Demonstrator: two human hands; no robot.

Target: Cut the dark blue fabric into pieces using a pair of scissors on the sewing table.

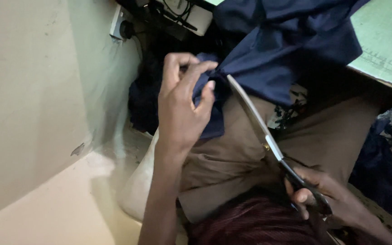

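Large dark navy blue cloth (282,50) hanging from green table edge (386,50) down over brown trousers (232,154). Left hand (182,109) closed, pinching bunched corner of navy cloth between thumb and fingers. Right hand (323,190) closed around black handles of long steel scissors (262,127), blades nearly shut, tip touching pinched cloth. White wall socket (119,25) above.
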